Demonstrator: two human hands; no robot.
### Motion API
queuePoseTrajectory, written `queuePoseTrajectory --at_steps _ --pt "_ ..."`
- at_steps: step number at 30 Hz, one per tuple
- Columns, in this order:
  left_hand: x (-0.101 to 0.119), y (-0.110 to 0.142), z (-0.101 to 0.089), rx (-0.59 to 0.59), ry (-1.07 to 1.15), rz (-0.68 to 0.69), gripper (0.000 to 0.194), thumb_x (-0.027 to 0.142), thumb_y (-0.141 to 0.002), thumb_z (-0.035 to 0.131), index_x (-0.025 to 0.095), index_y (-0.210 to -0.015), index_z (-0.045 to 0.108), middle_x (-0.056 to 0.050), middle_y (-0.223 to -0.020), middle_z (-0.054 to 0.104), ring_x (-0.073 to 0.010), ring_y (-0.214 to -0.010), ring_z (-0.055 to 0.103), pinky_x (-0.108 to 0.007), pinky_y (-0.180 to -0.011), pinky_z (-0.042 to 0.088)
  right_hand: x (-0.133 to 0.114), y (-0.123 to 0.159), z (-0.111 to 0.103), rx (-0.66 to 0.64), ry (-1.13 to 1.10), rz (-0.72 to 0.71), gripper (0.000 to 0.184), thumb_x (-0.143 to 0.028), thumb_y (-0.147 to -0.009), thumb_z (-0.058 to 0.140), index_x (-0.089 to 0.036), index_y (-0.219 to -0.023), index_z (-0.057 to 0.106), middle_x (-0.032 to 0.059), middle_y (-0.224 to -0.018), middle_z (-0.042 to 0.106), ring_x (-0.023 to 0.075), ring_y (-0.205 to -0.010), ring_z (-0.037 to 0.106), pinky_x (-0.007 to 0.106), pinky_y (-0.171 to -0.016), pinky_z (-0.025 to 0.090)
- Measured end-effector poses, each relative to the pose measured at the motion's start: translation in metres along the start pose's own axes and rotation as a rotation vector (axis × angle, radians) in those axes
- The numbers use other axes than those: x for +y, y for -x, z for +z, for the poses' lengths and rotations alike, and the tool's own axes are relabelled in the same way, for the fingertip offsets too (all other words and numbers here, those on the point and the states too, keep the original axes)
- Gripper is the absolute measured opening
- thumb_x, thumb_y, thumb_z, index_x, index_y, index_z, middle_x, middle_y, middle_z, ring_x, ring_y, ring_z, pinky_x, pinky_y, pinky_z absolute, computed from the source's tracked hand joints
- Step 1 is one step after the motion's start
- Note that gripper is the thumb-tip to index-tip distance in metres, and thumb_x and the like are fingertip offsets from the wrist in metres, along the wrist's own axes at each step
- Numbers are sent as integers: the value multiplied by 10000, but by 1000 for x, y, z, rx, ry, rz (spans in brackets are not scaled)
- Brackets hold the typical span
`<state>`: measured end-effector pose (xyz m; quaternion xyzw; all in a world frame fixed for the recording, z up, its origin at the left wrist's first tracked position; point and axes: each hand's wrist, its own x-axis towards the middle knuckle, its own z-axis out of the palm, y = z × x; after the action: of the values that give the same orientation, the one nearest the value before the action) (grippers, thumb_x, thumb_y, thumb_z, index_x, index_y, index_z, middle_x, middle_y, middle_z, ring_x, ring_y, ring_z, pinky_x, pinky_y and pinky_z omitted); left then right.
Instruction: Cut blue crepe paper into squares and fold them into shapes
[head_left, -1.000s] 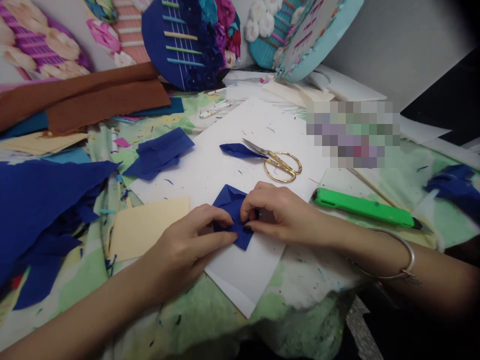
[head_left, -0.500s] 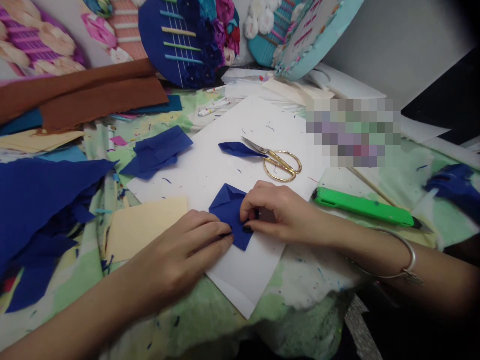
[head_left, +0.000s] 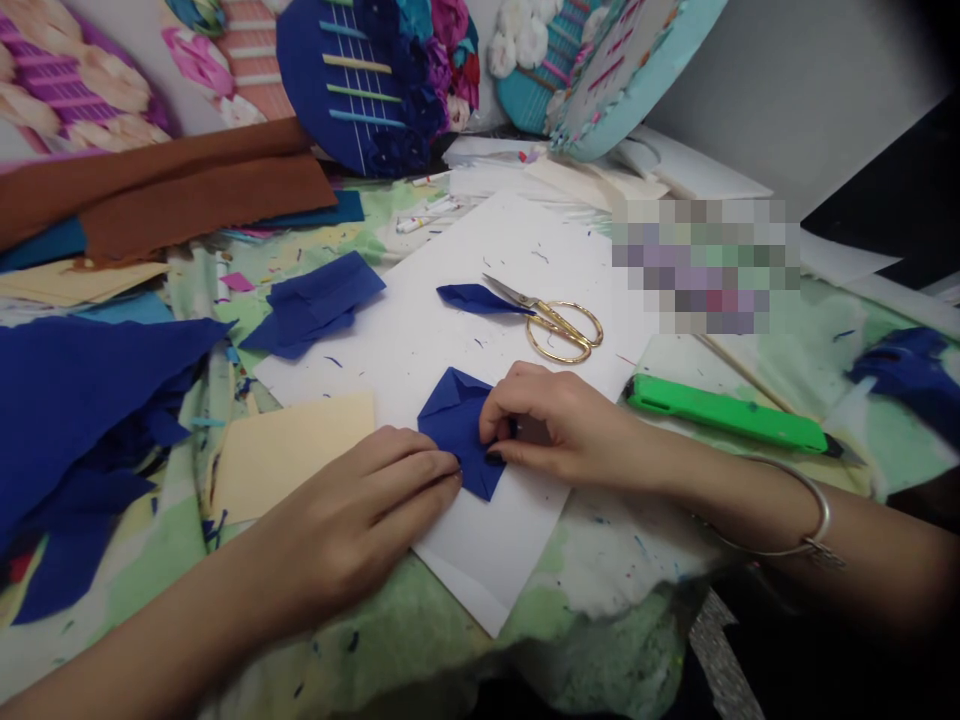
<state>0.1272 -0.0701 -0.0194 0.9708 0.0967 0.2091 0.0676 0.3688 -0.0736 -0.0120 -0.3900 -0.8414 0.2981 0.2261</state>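
A folded piece of blue crepe paper (head_left: 457, 410) lies on a white sheet (head_left: 352, 320), its top corner creased over. My right hand (head_left: 544, 425) pinches the paper's right edge between thumb and fingers. From the lower left, my left hand (head_left: 397, 485) rests its outstretched fingertips on the paper's lower left edge; its thumb is hidden. Gold-handled scissors (head_left: 562, 325) lie beyond my hands, their blades beside a narrow pointed blue piece (head_left: 476, 298). More folded blue paper (head_left: 319, 305) sits at the sheet's left edge.
A green box cutter (head_left: 727, 410) lies right of my right hand, blade pointing right. A cream card (head_left: 292, 455) is beside my left hand. Blue paper (head_left: 90, 420) piles up at left, with brown paper (head_left: 210, 190) behind. Decorated round boards (head_left: 330, 75) lean at the back.
My left fingertips have slid very slightly left and back along the blue paper. The right hand keeps its pinch, and everything else looks the same.
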Motion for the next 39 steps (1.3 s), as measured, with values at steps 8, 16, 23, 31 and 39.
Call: queuePoseTrajectory --at_steps 8,16,23,31,39 --pt "0 2 0 1 -34 20 270 76 -931 387 79 -1112 587 -154 -1091 640 -247 -1036 555 -381 -846 511 1 1 0 7 7 -10 87 -71 -771 626 -138 -825 615 24 -790 644 139 -784 521 274 -761 394" --pt "2 -5 -6 -53 -137 92 290 50 -932 349 55 -1084 595 -152 -1087 662 -266 -1021 548 -397 -801 507 2 0 1 8 17 -31 87 -49 -761 622 -123 -807 632 24 -772 640 139 -783 518 263 -757 387" --pt "1 -3 -4 -105 -180 103 361 80 -956 280 72 -1195 551 -131 -1125 642 -260 -1014 543 -405 -822 470 3 0 1 17 11 -105 116 -31 -771 611 -116 -828 665 24 -766 643 132 -758 524 273 -774 383" --pt "1 -6 -4 -84 -175 114 355 79 -956 274 64 -1157 566 -139 -1056 646 -266 -982 547 -409 -782 466 5 0 1 24 14 -108 182 -54 -785 608 -156 -862 737 59 -837 596 169 -834 503 310 -785 394" --pt "2 -6 -3 -106 -160 102 342 93 -958 303 47 -1179 560 -150 -1068 634 -286 -1001 541 -445 -802 458 1 3 0 13 55 -141 209 -71 -774 574 -163 -849 747 84 -905 550 192 -882 476 342 -822 404"
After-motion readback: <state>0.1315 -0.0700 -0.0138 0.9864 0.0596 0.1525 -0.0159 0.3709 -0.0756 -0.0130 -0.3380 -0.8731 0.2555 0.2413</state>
